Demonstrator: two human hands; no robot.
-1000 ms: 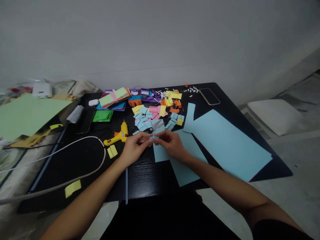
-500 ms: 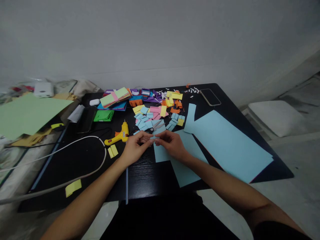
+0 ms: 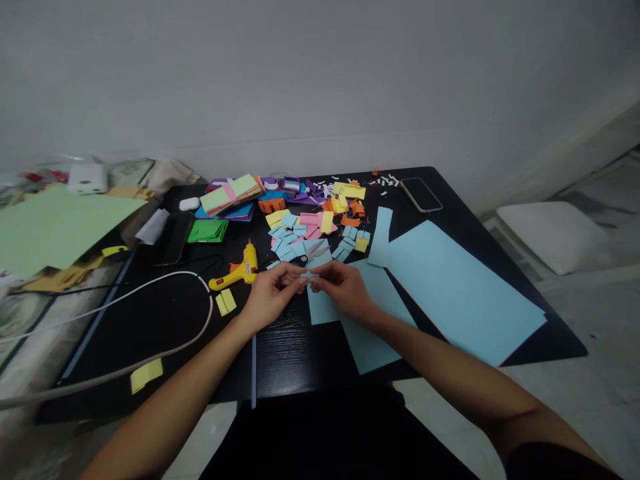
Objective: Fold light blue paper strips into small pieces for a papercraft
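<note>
My left hand (image 3: 277, 291) and my right hand (image 3: 344, 288) meet over the front middle of the black table. Pinched between their fingertips is a small light blue paper piece (image 3: 309, 274), mostly hidden by the fingers. Just beyond the hands a pair of scissors (image 3: 316, 251) lies on light blue paper. Under and beside my right hand are larger light blue sheets (image 3: 377, 320). A yellow glue gun (image 3: 246, 267) lies to the left of my left hand. Behind the hands sits a heap of small folded light blue paper pieces (image 3: 286, 245).
Pink, yellow, orange and purple paper pieces (image 3: 313, 223) cover the table's back. A big light blue sheet (image 3: 450, 287) and a phone (image 3: 421, 195) lie at right. A white cable (image 3: 207, 320) loops across the left. Green folded paper (image 3: 207, 231) lies near a dark phone (image 3: 173, 240).
</note>
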